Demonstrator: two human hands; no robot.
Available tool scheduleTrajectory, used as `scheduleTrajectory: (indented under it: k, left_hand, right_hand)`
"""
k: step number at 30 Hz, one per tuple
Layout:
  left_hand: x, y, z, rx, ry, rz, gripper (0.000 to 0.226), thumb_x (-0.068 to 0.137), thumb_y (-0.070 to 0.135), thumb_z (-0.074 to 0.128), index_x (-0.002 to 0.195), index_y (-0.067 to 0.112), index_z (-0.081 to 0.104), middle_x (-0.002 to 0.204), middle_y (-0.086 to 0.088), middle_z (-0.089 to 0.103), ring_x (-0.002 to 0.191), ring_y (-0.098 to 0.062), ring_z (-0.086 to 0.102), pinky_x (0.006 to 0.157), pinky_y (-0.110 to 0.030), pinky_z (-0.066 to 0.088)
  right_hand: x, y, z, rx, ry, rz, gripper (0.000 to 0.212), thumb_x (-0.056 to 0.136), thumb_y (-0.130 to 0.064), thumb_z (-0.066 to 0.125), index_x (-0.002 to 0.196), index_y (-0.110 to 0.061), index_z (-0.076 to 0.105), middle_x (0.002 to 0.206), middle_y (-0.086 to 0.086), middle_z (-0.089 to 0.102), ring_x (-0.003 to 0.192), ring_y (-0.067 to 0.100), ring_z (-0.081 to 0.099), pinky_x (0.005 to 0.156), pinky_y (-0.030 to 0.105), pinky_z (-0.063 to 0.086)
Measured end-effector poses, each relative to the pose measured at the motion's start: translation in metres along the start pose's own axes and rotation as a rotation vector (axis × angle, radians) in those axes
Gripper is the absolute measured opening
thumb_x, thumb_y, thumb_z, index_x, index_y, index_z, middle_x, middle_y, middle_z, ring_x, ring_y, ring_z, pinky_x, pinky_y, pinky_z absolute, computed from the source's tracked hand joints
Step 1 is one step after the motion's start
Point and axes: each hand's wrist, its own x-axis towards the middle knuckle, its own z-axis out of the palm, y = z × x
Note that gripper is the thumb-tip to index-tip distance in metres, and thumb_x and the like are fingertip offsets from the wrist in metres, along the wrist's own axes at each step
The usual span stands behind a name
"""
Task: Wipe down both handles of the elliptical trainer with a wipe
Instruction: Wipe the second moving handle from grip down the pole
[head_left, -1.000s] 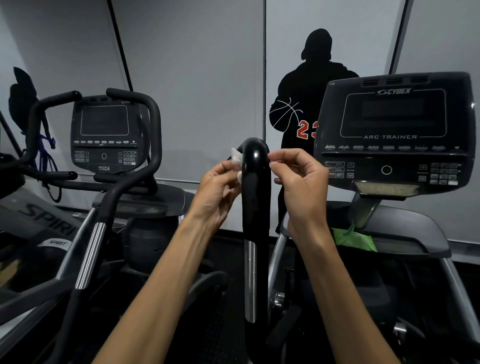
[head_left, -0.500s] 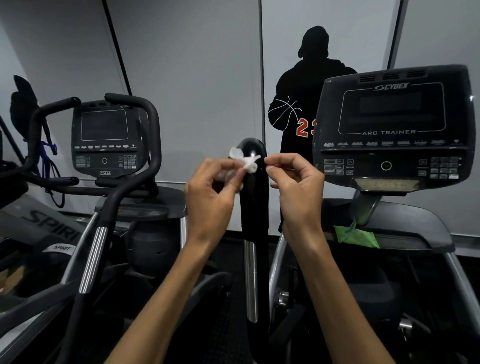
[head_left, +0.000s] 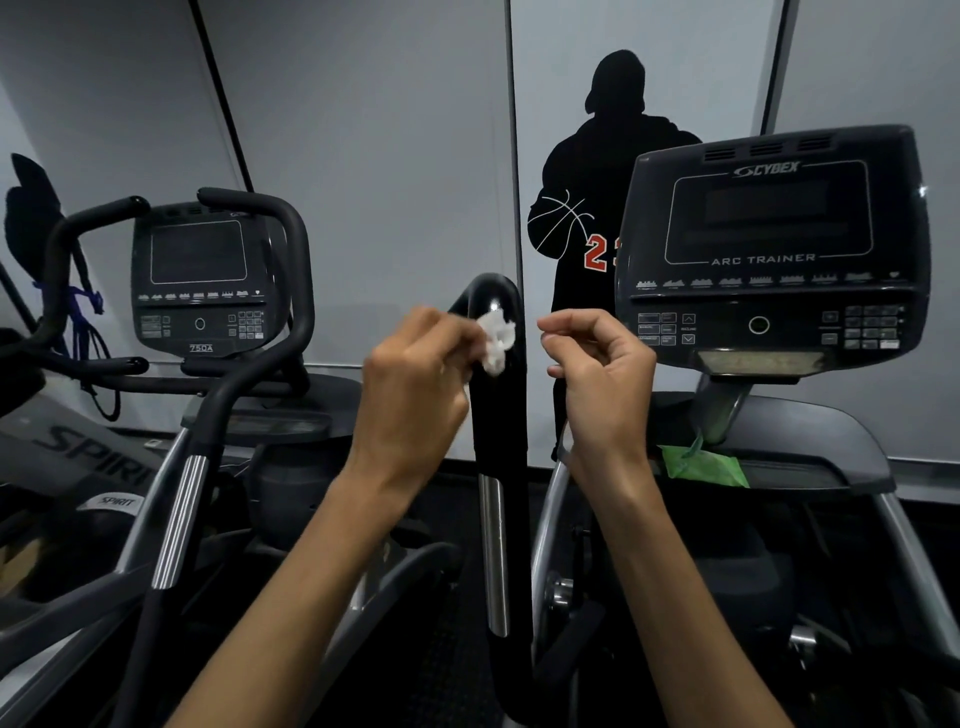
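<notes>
White wipe (head_left: 496, 340), crumpled, pinched in left hand (head_left: 415, 387) against top of black handle (head_left: 498, 415); right hand (head_left: 597, 376) just beside handle, fingers curled, grasping nothing; green packet (head_left: 701, 465) lying on tray (head_left: 831, 441) under console (head_left: 769, 249); second trainer (head_left: 208, 291) well left.

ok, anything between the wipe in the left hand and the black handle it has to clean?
Nothing visible. The left hand pinches the crumpled white wipe right in front of the top of the black handle, though contact can't be confirmed. The right hand sits just right of the handle, curled and holding nothing, not blocking.
</notes>
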Motion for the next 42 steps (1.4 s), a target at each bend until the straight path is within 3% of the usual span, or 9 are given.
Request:
scheduleTrajectory:
  k: [7,11,16,19,26,31,37,39,42]
  left_hand:
    - [-0.002,0.015,0.008,0.07,-0.057,0.117,0.009,0.088,-0.002,0.069,0.085,0.006,0.072,0.084,-0.007,0.062,0.076,-0.024,0.06,0.066,-0.035,0.05]
    - [-0.008,0.003,-0.001,0.023,-0.002,0.051,0.011,0.084,-0.007,0.074,0.086,0.004,0.073,0.083,-0.007,0.065,0.074,-0.009,0.055,0.07,-0.01,0.04]
    - [0.009,0.029,0.011,0.139,-0.014,0.072,0.008,0.088,0.0,0.068,0.089,0.007,0.072,0.086,-0.008,0.062,0.078,-0.026,0.058,0.06,-0.041,0.05]
    - [-0.017,0.033,0.006,0.192,-0.134,0.133,0.021,0.084,-0.009,0.072,0.096,0.008,0.075,0.087,-0.007,0.062,0.078,-0.025,0.056,0.057,-0.042,0.052]
    - [0.005,0.032,-0.022,-0.282,-0.145,-0.253,0.021,0.083,0.017,0.083,0.1,0.017,0.071,0.085,0.012,0.069,0.078,0.001,0.067,0.063,-0.011,0.049]
    - [0.015,0.035,-0.024,-0.793,-0.282,-0.408,0.021,0.093,0.005,0.07,0.113,0.006,0.064,0.103,-0.015,0.073,0.093,-0.024,0.074,0.081,-0.034,0.06]
    - [0.012,0.042,-0.017,-1.166,-0.195,-0.608,0.023,0.081,0.01,0.069,0.104,0.006,0.065,0.092,-0.004,0.074,0.086,-0.016,0.071,0.072,-0.022,0.057]
    - [0.008,0.041,-0.014,-1.009,-0.219,-0.585,0.016,0.086,0.018,0.07,0.101,0.011,0.071,0.093,-0.007,0.075,0.086,-0.017,0.068,0.068,-0.023,0.055]
    - [0.003,0.029,-0.013,-0.58,-0.273,-0.439,0.012,0.09,0.017,0.075,0.095,0.027,0.078,0.093,0.003,0.072,0.085,-0.015,0.066,0.069,-0.021,0.05]
  right_hand:
    - [-0.004,0.001,-0.001,0.005,-0.019,-0.021,0.026,0.087,0.001,0.065,0.079,-0.022,0.074,0.083,-0.001,0.072,0.081,0.01,0.065,0.077,0.038,0.055]
    - [-0.003,-0.001,-0.005,0.008,-0.026,-0.037,0.023,0.087,-0.001,0.066,0.081,-0.021,0.074,0.082,-0.003,0.072,0.082,0.01,0.065,0.078,0.037,0.055]
    - [-0.011,-0.001,0.003,0.054,-0.037,-0.05,0.023,0.088,0.002,0.066,0.084,-0.018,0.074,0.081,-0.003,0.072,0.079,0.008,0.066,0.073,0.029,0.055]
    - [-0.015,0.0,-0.005,0.106,-0.055,-0.021,0.019,0.091,0.004,0.064,0.087,-0.012,0.073,0.079,0.0,0.07,0.073,0.01,0.066,0.067,0.026,0.054]
    - [-0.026,-0.005,-0.015,0.142,-0.202,-0.114,0.013,0.095,-0.006,0.065,0.105,-0.014,0.069,0.098,0.01,0.07,0.081,0.02,0.071,0.065,0.03,0.056]
    - [-0.024,-0.014,-0.02,0.035,-0.337,-0.291,0.029,0.092,-0.019,0.072,0.121,-0.015,0.068,0.119,0.006,0.065,0.106,0.026,0.069,0.088,0.054,0.058]
    - [-0.014,-0.014,-0.019,0.139,-0.3,-0.245,0.026,0.086,-0.008,0.077,0.11,-0.014,0.069,0.109,0.013,0.073,0.1,0.025,0.072,0.088,0.044,0.06]
    - [-0.008,-0.013,-0.017,0.226,-0.221,-0.184,0.016,0.088,-0.004,0.074,0.103,-0.007,0.069,0.099,0.009,0.073,0.091,0.017,0.071,0.082,0.032,0.059]
    - [0.001,-0.005,-0.016,0.184,-0.17,-0.155,0.011,0.091,-0.003,0.071,0.1,-0.006,0.067,0.098,0.011,0.072,0.09,0.02,0.07,0.086,0.037,0.059]
